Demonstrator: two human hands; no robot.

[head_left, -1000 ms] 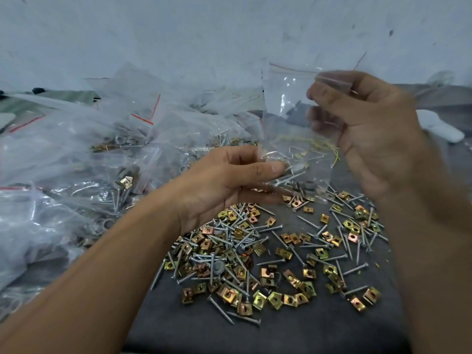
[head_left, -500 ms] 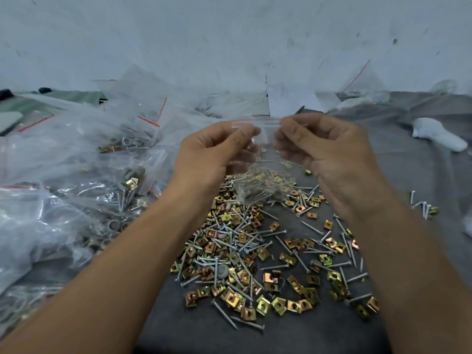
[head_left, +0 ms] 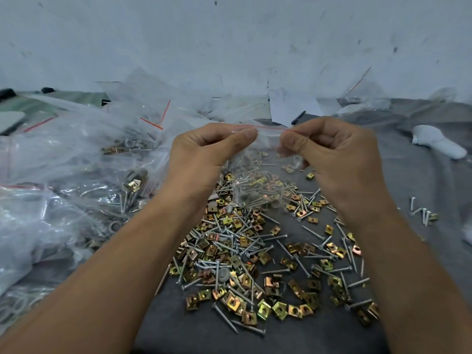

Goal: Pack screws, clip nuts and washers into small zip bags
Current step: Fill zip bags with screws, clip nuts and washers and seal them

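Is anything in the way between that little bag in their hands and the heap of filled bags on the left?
Nothing visible. Both the left hand and right hand pinch the small zip bag in the air, and open air separates it from the pile of packed bags.

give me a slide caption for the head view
Both hands, left and right, pinch the red-striped top of a small zip bag above loose screws and clip nuts.

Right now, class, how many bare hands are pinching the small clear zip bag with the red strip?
2. The left hand pinches the clear zip bag at its top left corner; the right hand pinches the top right.
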